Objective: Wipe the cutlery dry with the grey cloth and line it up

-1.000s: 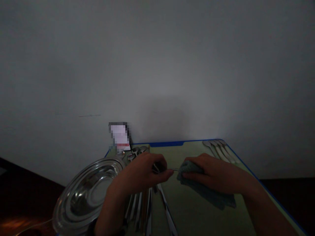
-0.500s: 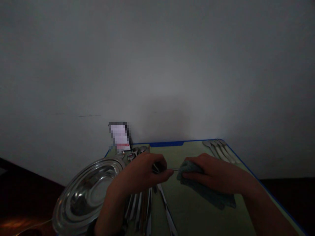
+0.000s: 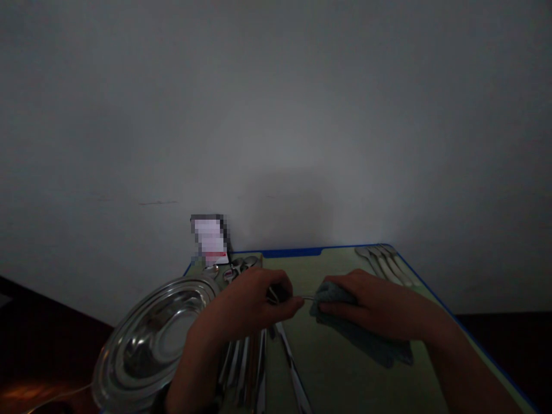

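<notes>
On the left of the green tabletop (image 3: 336,368), a shiny metal bowl (image 3: 172,336) sits with its wide rim near the left forearm. Behind it, a pixelated upright object (image 3: 211,236) stands close to the wall (image 3: 293,115). Next come several spoons (image 3: 250,261), their heads toward the wall, and a bundle of long handles (image 3: 241,368) below the left hand (image 3: 259,299). That hand curls its fingers and thumb together, pinching a thin metal utensil (image 3: 307,298), whose far end is hidden. A separate metal handle (image 3: 293,368) lies slantwise on the tabletop. The utensil spans the gap to a grey-green cloth (image 3: 334,293), which the right hand (image 3: 366,302) presses between thumb and fingers around it. Farther right, a row of cutlery (image 3: 390,267) lies side by side near the blue edge.
</notes>
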The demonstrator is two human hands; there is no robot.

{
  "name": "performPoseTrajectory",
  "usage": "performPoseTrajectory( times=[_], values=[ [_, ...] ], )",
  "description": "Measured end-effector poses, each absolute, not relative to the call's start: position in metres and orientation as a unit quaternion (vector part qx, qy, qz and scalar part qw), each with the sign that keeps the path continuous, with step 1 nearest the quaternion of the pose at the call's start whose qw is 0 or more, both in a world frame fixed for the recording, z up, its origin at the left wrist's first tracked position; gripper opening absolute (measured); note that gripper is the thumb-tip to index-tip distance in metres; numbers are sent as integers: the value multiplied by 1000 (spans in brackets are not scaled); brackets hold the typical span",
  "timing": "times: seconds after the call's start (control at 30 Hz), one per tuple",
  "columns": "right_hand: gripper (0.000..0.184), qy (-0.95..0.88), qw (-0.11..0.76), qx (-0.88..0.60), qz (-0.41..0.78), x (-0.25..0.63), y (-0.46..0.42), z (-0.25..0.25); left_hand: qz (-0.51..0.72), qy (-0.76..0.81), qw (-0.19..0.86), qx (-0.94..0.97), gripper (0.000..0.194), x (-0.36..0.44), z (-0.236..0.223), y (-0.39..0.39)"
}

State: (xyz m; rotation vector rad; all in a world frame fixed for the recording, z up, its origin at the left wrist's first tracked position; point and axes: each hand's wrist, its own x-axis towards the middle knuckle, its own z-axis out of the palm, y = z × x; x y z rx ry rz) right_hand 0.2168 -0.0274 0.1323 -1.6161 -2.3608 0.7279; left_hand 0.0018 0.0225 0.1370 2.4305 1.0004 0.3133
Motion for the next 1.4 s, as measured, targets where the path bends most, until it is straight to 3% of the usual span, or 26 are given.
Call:
performPoseTrajectory(
  times=[0.33, 0.9, 1.13, 1.4],
  values=[
    [33, -817, 103, -512, 242, 211, -27, 128, 122, 335, 233, 905, 10, 13, 129, 19],
    [29, -798, 103, -538, 252, 231, -29, 135, 159, 356, 205, 898, 12, -4, 133, 23],
    [20, -835, 104, -476, 255, 207, -24, 126, 119, 301, 213, 922, 8, 16, 130, 19],
    [32, -808, 76, -525, 256, 229, -27, 134, 124, 369, 259, 884, 16, -12, 136, 27]
  ],
)
